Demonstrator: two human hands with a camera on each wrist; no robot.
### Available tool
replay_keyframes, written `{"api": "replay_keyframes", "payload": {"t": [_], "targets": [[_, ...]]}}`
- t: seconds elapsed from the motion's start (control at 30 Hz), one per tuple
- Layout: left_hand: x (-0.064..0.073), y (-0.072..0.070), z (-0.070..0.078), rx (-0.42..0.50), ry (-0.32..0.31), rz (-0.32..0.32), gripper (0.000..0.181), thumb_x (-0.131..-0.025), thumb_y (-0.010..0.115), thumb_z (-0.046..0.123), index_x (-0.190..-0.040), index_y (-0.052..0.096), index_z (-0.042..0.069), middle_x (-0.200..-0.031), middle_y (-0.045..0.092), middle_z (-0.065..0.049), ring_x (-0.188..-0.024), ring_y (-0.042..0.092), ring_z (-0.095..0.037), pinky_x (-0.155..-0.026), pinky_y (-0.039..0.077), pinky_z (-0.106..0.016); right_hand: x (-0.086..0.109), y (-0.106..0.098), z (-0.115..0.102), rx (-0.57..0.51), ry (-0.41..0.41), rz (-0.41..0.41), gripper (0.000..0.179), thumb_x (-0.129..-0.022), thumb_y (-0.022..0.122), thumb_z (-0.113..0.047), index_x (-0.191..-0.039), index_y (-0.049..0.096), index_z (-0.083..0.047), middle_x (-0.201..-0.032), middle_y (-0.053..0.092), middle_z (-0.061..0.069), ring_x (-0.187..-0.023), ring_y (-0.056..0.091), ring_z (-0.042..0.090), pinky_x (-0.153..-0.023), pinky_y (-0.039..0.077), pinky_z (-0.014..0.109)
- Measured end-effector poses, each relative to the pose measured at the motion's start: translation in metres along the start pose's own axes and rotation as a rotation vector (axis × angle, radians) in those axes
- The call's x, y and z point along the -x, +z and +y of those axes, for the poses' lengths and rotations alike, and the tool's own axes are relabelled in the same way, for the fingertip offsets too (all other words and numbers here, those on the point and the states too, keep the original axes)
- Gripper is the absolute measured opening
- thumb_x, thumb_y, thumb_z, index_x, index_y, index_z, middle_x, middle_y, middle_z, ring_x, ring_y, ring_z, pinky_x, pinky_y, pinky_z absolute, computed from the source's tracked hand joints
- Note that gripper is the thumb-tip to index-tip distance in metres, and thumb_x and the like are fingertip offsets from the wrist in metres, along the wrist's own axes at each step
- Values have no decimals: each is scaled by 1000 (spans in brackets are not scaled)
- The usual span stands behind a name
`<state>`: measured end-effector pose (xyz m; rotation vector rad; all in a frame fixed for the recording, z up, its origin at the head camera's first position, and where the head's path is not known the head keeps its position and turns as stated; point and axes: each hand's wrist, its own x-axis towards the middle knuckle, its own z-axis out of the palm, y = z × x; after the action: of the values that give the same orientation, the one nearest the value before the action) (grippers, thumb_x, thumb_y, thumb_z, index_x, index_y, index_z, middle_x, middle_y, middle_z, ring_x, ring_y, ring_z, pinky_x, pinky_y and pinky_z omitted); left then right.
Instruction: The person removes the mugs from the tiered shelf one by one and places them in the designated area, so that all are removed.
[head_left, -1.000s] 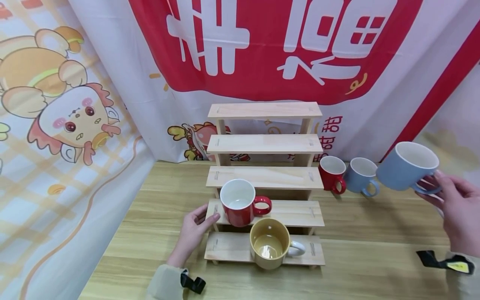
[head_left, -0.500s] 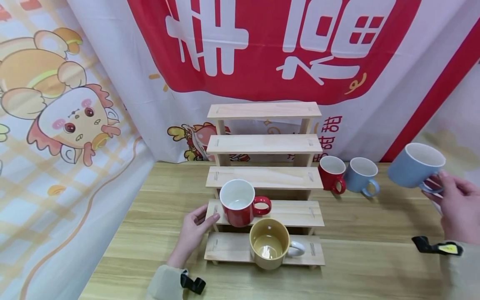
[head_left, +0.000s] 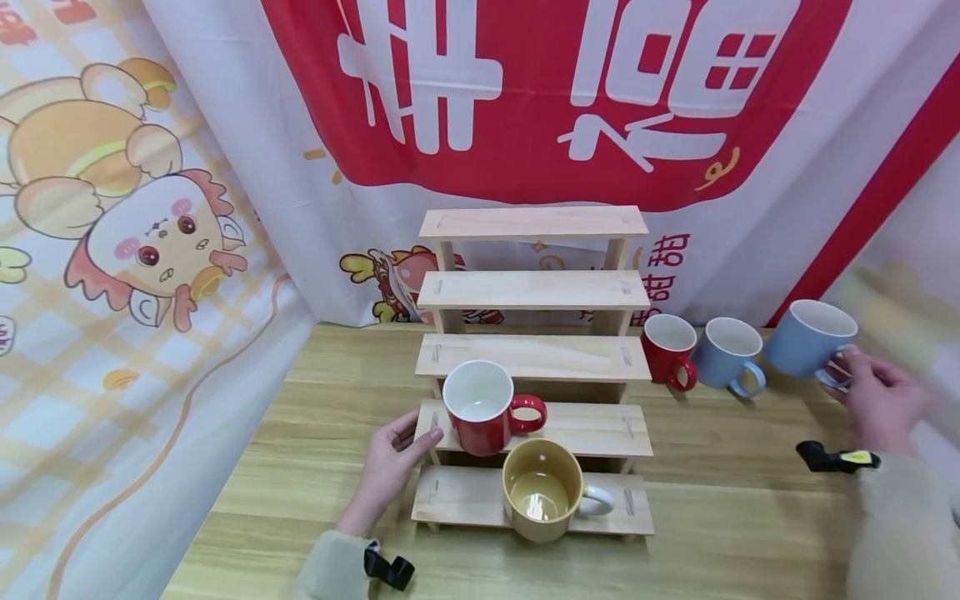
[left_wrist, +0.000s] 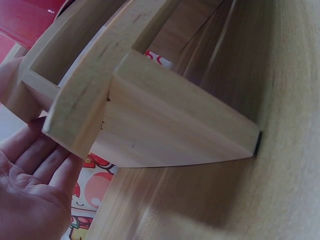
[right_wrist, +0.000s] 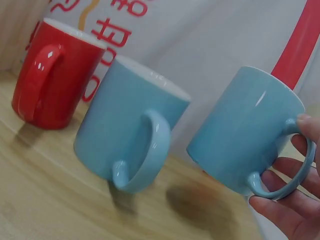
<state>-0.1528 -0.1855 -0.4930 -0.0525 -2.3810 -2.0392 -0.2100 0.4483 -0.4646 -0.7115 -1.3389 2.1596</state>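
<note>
My right hand (head_left: 885,400) grips a light blue mug (head_left: 801,346) by its handle. In the right wrist view this held mug (right_wrist: 245,132) is tilted, with a shadow on the table beneath it. To its left stand another light blue mug (head_left: 723,358) and a red mug (head_left: 663,354). My left hand (head_left: 390,467) holds the left end of a stepped wooden rack (head_left: 525,354), thumb on a lower step and fingers at its side. A larger red mug (head_left: 480,429) stands on the second step from the bottom, a yellow mug (head_left: 534,517) with white handle on the lowest.
The rack stands on a wood-grain table (head_left: 720,550). Behind hangs a white cloth with a red printed panel (head_left: 540,158). A cartoon-printed cloth (head_left: 172,400) borders the table on the left.
My right hand first moved the held blue mug right, then back left and lower, closer to the standing blue mug. The view shifted slightly; my left hand stayed at the rack.
</note>
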Motion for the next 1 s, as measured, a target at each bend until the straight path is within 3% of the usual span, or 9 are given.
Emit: {"api": "replay_keyframes", "payload": {"t": [0.23, 0.4, 0.77, 1.0], "targets": [[0, 1, -1, 10, 1, 3, 55, -92, 79, 25, -139, 60, 2, -130, 66, -16, -118, 62, -28, -96, 52, -27, -4, -2, 14, -64, 29, -35, 9, -89, 79, -7, -96, 76, -1, -82, 75, 4, -72, 74, 14, -55, 59, 29], [0, 1, -1, 13, 8, 1, 54, -93, 78, 24, -139, 61, 3, -130, 66, -15, -117, 63, -27, -94, 53, -27, -4, -3, 26, -34, 72, -14, 13, -87, 82, -9, -96, 76, -2, -82, 75, 5, -74, 74, 15, -59, 60, 31], [1, 2, -2, 19, 12, 6, 54, -93, 78, 22, -139, 60, 1, -129, 66, -16, -115, 63, -27, -93, 53, -27, -8, -6, 37, -45, 105, 46, 19, -85, 85, -14, -99, 76, -5, -86, 76, 3, -73, 74, 15, -55, 60, 32], [0, 1, 0, 21, -5, 4, 55, -92, 79, 24, -140, 60, 3, -129, 66, -15, -115, 63, -28, -92, 54, -27, -9, -13, 39, 75, 101, 67, 11, -86, 85, -15, -91, 77, -9, -80, 75, -2, -71, 71, 8, -58, 59, 24]]}}
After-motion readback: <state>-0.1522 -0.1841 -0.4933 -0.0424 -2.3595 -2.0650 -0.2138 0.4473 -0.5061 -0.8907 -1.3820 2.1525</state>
